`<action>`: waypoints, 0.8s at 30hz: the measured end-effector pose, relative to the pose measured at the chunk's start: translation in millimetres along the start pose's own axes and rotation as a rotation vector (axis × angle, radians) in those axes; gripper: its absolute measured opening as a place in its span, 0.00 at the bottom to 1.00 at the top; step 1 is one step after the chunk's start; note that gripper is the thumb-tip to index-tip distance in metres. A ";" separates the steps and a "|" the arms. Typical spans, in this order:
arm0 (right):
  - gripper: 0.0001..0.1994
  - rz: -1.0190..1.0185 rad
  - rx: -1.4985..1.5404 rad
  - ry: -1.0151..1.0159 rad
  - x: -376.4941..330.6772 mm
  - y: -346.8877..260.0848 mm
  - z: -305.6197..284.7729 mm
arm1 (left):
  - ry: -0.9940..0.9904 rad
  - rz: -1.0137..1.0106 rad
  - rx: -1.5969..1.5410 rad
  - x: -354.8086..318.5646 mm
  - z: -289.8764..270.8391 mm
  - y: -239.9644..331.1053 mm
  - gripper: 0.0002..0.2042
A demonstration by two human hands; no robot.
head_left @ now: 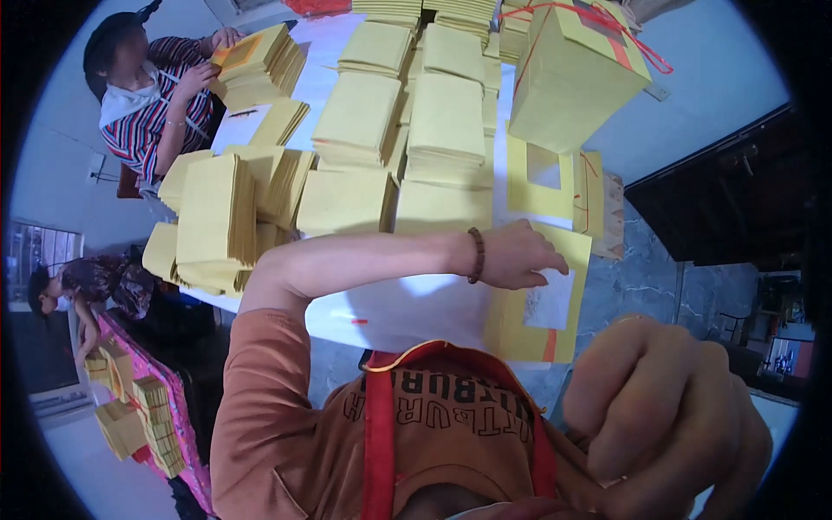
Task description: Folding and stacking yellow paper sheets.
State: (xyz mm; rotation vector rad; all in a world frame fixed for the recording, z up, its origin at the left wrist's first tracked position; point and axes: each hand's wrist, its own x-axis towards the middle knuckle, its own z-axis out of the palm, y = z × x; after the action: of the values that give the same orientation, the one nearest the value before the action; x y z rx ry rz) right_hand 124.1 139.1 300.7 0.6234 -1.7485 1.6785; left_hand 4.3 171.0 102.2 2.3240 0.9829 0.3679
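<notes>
My left forearm reaches across the front of the table. Its hand (518,256), with a beaded bracelet (476,256) at the wrist, is over a yellow paper sheet (513,334). The fingers are loosely spread with nothing visible in them; whether the fingertips touch the sheet I cannot tell. A pale printed rectangle (548,305) and a small orange strip (550,345) show on that sheet. Raised close to the camera at the lower right is my right hand (667,407). Its fingers are curled together, and anything inside them is hidden.
Several stacks of yellow paper (360,117) cover the table's middle and left. A tall yellow block (563,87) tied with red string stands at the back right. One person (156,104) handles a stack at the far left; another (104,290) works at a pink-covered table (192,433).
</notes>
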 end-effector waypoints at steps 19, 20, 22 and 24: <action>0.28 0.758 -0.521 1.041 -309.1 54.1 -101.9 | 0.884 -0.770 -1.221 -29.5 159.3 18.8 0.36; 0.28 0.771 -0.517 1.045 -321.1 64.6 -97.0 | 0.878 -0.780 -1.230 -24.8 167.5 21.6 0.36; 0.28 0.870 -0.336 1.114 -341.0 84.4 -87.2 | 0.893 -0.747 -1.245 -17.8 183.3 25.2 0.36; 0.29 0.960 -0.153 1.178 -361.5 99.0 -78.8 | 0.848 -0.667 -1.221 -13.6 200.3 21.7 0.39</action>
State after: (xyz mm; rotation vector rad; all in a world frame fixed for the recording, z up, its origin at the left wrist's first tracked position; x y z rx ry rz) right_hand 312.2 193.9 -28.4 -1.2585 -1.2049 1.7784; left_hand 98.4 67.6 -43.6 0.6481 1.2821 1.2612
